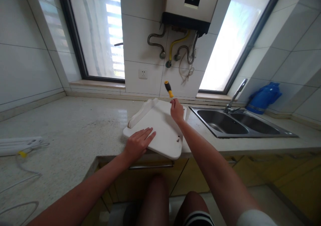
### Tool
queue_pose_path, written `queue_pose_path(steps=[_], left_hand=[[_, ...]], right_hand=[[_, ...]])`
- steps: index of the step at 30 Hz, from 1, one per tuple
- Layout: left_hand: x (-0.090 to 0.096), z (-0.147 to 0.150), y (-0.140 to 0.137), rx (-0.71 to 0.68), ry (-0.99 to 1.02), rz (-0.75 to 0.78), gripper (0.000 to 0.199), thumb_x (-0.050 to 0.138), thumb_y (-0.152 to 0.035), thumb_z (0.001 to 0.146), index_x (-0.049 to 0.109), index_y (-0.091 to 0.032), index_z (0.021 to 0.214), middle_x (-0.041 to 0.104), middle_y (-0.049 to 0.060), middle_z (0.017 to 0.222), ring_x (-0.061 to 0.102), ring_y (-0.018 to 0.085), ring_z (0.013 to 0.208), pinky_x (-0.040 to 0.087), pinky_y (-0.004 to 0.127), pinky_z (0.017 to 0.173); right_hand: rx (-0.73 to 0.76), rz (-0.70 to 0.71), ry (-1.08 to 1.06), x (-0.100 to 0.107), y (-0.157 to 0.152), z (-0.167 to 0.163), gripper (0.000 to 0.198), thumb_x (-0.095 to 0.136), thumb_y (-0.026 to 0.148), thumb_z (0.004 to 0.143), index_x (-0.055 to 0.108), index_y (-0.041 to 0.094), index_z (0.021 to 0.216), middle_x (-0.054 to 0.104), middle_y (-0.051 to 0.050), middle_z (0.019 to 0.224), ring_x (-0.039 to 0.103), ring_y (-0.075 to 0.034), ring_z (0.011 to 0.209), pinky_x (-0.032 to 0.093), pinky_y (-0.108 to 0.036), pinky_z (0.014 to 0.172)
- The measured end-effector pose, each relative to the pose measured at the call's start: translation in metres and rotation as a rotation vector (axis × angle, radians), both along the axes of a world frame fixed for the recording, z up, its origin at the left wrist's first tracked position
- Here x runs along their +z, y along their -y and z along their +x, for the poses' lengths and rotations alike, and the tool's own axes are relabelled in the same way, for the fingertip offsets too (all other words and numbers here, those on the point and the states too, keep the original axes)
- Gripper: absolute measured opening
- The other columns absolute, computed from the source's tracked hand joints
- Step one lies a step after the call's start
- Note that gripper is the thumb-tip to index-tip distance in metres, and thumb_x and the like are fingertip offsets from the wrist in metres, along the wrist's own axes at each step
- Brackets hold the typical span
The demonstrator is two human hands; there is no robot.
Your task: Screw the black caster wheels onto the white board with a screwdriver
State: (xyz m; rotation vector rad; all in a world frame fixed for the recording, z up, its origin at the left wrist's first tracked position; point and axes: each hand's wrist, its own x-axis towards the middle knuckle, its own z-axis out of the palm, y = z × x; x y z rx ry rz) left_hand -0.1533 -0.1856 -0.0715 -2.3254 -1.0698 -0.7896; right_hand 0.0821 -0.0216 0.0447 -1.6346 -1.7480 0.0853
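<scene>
Lying on the pale counter (pixel 105 119), a white panel (pixel 163 119) is occupying the middle of the scene, its near rounded corner jutting past the counter's front edge and its raised ridge running along the far left side. The left hand (pixel 139 143) is pressing palm down on the panel's near left part, its fingers stretching out toward the right and far side, unclenched and gripping nothing; the left forearm is slanting up to it from the near left. The right hand (pixel 177 110) is curling closed over the panel's far right part, grasping a tool (pixel 169 89) whose black and yellow handle is sticking up out of the fist, leaning to the far left; the tool's lower end is hiding behind the fingers, so whether it is touching the panel cannot be told. The right forearm is reaching in from the near right, almost straight. Just right of the panel, a double-bowl sink (pixel 242 122) is sitting in the counter, with a tap (pixel 235 97) rising at its far side and a blue object (pixel 263 98) standing beyond. Farther back, a boxy appliance (pixel 192 5) is hanging on the wall above several pipes, while a white device (pixel 20 145) is lying at the left.
</scene>
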Motion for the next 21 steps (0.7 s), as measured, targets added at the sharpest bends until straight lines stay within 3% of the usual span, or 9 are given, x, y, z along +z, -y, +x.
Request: queue_pose_path(steps=[5, 9, 13, 21], left_hand=[[0.002, -0.003, 0.0, -0.009, -0.018, 0.012, 0.084, 0.054, 0.004, 0.076, 0.068, -0.015, 0.156, 0.07, 0.018, 0.159, 0.071, 0.033, 0.144, 0.062, 0.049, 0.116], [0.001, -0.005, -0.001, -0.029, -0.021, 0.02, 0.091, 0.054, 0.004, 0.073, 0.064, -0.018, 0.161, 0.068, 0.018, 0.161, 0.07, 0.034, 0.145, 0.062, 0.049, 0.114], [0.006, -0.013, -0.003, -0.041, -0.079, 0.036, 0.094, 0.055, 0.004, 0.073, 0.06, -0.019, 0.164, 0.068, 0.017, 0.161, 0.07, 0.033, 0.145, 0.06, 0.047, 0.117], [0.022, -0.042, -0.01, -0.039, -0.158, -0.095, 0.092, 0.058, -0.006, 0.08, 0.055, -0.022, 0.17, 0.062, 0.014, 0.168, 0.065, 0.033, 0.151, 0.05, 0.048, 0.127]], right_hand=[[-0.23, -0.033, -0.148, -0.039, 0.02, 0.096, 0.046, 0.072, 0.048, 0.107, 0.067, 0.019, 0.142, 0.071, -0.011, 0.14, 0.072, -0.025, 0.123, 0.066, -0.049, 0.106], [-0.275, -0.116, -0.192, -0.077, 0.037, 0.144, 0.043, 0.072, 0.048, 0.107, 0.069, 0.019, 0.139, 0.072, -0.011, 0.139, 0.073, -0.024, 0.122, 0.066, -0.048, 0.106], [-0.242, -0.174, -0.207, -0.097, 0.035, 0.158, 0.043, 0.072, 0.048, 0.107, 0.069, 0.018, 0.138, 0.072, -0.011, 0.139, 0.073, -0.024, 0.122, 0.065, -0.048, 0.106], [-0.188, -0.244, -0.183, -0.103, 0.025, 0.16, 0.043, 0.072, 0.048, 0.107, 0.07, 0.019, 0.138, 0.072, -0.011, 0.139, 0.072, -0.024, 0.123, 0.065, -0.048, 0.107]])
